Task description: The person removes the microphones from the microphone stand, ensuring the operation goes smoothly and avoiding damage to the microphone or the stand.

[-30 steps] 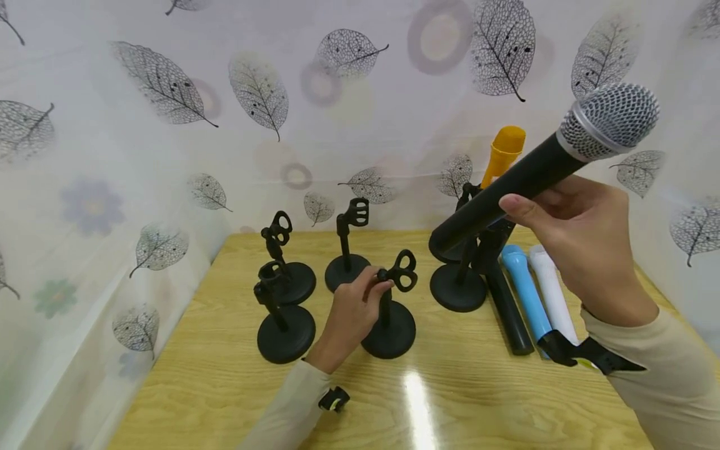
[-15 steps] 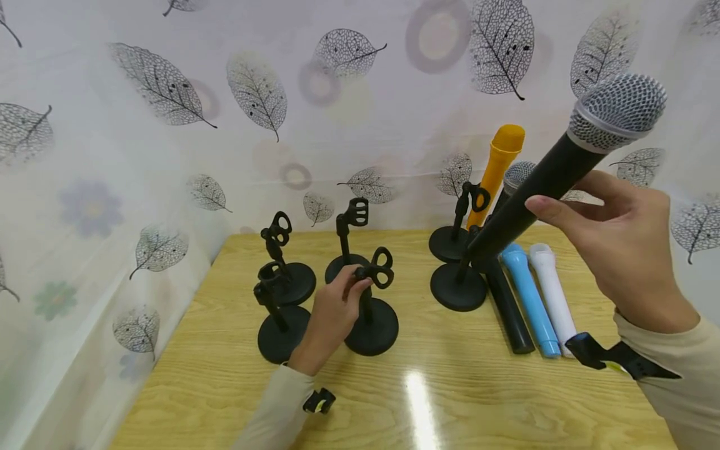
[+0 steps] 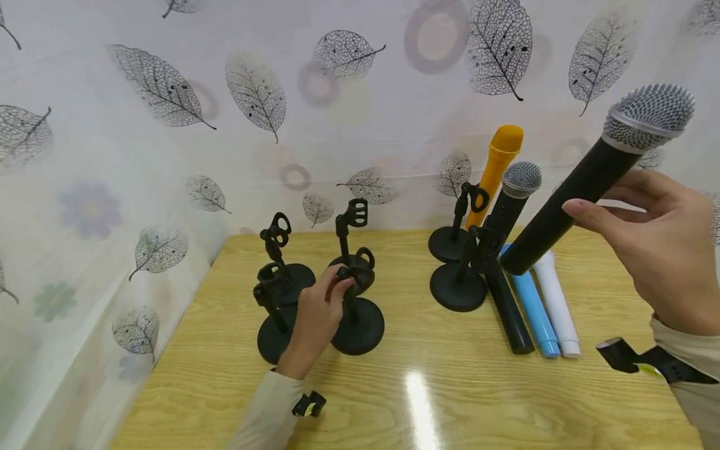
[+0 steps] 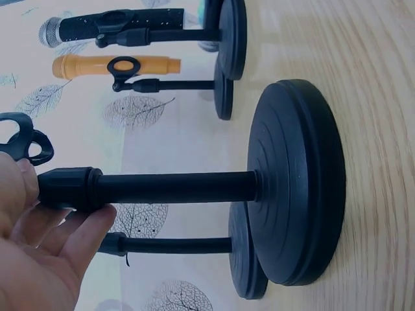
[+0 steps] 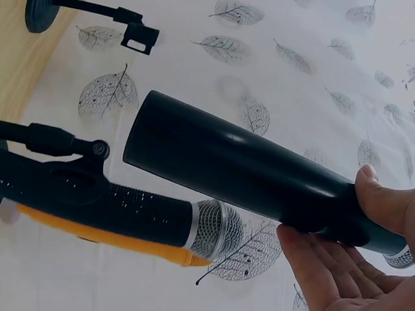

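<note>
My left hand [image 3: 317, 306] pinches the top of a black microphone stand [image 3: 360, 328], just below its open clip. In the left wrist view, the fingers and thumb are around the stand's upper collar [image 4: 68, 188], and its round base [image 4: 295, 181] is by the table. My right hand [image 3: 669, 244] grips a black microphone [image 3: 568, 203] in the air, silver mesh head up and to the right. Its plain lower end points down-left, above the blue microphone [image 3: 534, 306] and white microphone [image 3: 557, 303] lying on the table.
At right, one stand [image 3: 458, 287] carries a black microphone [image 3: 506, 209]; behind it another stand [image 3: 448, 244] holds an orange microphone [image 3: 492, 172]. A black handle [image 3: 509, 319] lies beside the blue one. Several stands with bare clips, including one at the back [image 3: 343, 234], stand left.
My left hand has shifted the stand leftward, nearer the other bare stands. My right hand has carried the black microphone to the right, away from the stand holding a microphone.
</note>
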Demonstrator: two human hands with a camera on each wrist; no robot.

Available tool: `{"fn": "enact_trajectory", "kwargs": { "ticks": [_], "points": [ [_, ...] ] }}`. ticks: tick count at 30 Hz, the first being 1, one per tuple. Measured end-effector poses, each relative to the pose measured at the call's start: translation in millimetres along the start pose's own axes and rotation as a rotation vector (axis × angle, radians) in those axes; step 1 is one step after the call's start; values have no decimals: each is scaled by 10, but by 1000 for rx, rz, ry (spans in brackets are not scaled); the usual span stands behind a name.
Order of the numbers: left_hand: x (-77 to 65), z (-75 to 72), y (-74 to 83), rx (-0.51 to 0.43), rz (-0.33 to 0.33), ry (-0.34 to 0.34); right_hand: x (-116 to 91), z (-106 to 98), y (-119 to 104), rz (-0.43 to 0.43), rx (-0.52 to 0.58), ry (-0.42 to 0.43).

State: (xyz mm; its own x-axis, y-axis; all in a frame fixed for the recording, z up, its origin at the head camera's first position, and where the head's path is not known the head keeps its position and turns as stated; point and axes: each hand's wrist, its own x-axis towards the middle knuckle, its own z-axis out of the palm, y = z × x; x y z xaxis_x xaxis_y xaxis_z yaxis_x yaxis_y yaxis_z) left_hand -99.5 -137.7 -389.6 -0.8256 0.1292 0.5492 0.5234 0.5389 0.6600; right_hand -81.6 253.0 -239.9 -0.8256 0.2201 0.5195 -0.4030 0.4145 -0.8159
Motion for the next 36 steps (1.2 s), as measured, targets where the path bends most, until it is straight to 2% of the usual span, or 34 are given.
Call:
{"fn": "enact_trajectory", "kwargs": {
  "ticks": [2, 5, 9, 12, 23, 29, 36],
  "points": [
    [1, -10, -20, 7, 9, 13, 5, -33, 38, 11, 5, 3],
    [3, -23, -45, 20, 7, 29, 15, -74, 104, -1, 99, 4],
    [0, -35, -56, 26, -17, 47, 24, -137, 203, 4, 48, -3],
    [4, -37, -55, 31, -19, 58, 21, -185, 288, 31, -68, -17],
    [-20, -65, -60, 45, -31, 69, -33, -320, 624, 124, -165, -37],
    [-23, -76, -54, 48, -30, 70, -51, -381, 870, 262, -312, -121],
    [-36, -78, -57, 69, -15, 64, -58, -456, 1192, 313, -359, -223]
  ]
}}
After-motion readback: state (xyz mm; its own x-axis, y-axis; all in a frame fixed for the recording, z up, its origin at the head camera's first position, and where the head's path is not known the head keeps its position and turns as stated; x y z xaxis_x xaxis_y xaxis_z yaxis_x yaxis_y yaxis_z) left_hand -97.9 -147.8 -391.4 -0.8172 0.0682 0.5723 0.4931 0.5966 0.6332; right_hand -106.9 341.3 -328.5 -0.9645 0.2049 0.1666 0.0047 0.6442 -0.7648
